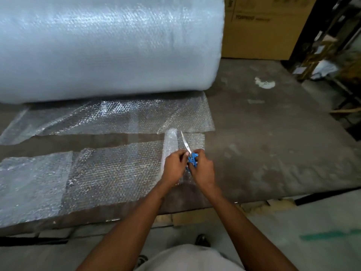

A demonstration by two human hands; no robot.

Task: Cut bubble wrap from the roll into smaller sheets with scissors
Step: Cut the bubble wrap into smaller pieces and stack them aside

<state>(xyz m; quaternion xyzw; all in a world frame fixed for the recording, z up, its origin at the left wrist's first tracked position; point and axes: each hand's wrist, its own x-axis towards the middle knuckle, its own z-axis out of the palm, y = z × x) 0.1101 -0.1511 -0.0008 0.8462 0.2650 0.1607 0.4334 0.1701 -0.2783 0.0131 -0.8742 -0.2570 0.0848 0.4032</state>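
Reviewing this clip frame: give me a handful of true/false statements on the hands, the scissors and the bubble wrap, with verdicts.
1. The right hand holds scissors with blue handles. True.
2. The scissors' blades point toward the person. False: they point away, toward the big roll.
3. The left hand holds the bubble wrap strip right beside the scissors. True.
4. The big roll stands upright on its end. False: it lies on its side at the far end of the work surface.
5. A flat cut sheet lies on the work surface to the left of the hands. True.
6. A cardboard box sits on top of the roll. False: it stands behind the roll, to the right.
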